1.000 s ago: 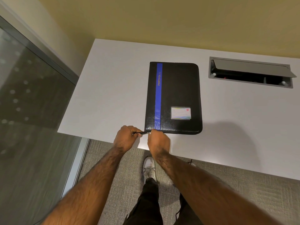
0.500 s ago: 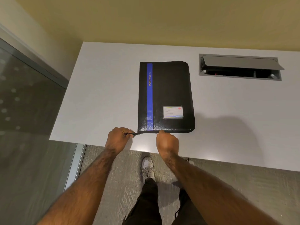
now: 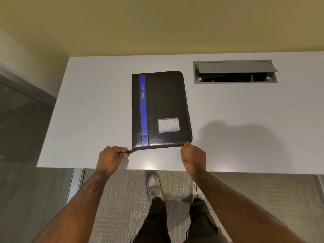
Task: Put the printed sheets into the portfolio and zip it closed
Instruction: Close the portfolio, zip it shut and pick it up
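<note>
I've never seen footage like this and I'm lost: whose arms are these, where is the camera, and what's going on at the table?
The camera sits on a person's head, looking forward and down, so you see their own arms and feet. A closed black portfolio with a blue stripe lies on a white table. The left hand pinches a small black tab at the portfolio's near left corner. The right hand grips its near right corner, probably at the zipper. A cable hatch is set into the table.

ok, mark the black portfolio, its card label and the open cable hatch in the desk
black zip portfolio with blue stripe (image 3: 164, 102): head view, bare middle of the front cover.
pale rectangular card label (image 3: 168, 125): head view, centre of the card.
grey rectangular cable hatch (image 3: 235, 67): head view, raised lid.
</note>
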Available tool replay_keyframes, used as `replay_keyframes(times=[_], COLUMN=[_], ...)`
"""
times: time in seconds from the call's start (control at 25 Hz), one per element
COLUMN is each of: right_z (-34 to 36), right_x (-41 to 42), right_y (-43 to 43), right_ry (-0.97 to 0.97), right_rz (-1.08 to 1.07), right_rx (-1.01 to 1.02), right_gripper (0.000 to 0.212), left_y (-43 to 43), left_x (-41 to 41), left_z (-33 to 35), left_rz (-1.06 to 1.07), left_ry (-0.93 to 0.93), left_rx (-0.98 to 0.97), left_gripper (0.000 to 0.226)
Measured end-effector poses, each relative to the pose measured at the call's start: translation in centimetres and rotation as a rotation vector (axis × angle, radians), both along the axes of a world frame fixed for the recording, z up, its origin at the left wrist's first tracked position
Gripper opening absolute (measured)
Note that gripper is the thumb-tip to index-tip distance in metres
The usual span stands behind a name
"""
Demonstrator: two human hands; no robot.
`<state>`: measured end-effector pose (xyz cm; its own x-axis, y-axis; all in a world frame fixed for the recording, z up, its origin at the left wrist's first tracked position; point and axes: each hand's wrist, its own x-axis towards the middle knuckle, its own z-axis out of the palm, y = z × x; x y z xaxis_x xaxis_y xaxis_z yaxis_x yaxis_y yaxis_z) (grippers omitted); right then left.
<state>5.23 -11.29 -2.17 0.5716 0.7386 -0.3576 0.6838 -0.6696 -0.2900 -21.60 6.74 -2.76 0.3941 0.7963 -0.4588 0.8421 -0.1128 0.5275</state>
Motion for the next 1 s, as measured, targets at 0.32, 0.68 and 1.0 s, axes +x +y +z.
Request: replay_keyframes(times=[0.32, 0.68, 1.0], right_z=[-0.8, -1.0, -1.1], right_x=[4.2, 6.5, 7.1], right_y=[-1.7, -1.0, -1.0], right_ry=[-0.105, 0.011, 0.012], right_rz=[0.249, 0.279, 0.334], right_rx=[0.036, 0.166, 0.217], right_gripper=[0.011, 0.015, 0.012], left_y=[-0.7, -10.4, -11.8], left_x=[0.8, 19.5, 19.2], left_z=[1.9, -0.5, -2.0], left_rz=[-0.235, -0.714, -0.699], left_ry=[0.313, 0.290, 0.404], left_rx=[0.443, 0.499, 0.476], left_gripper=[0.022, 0.096, 0.065])
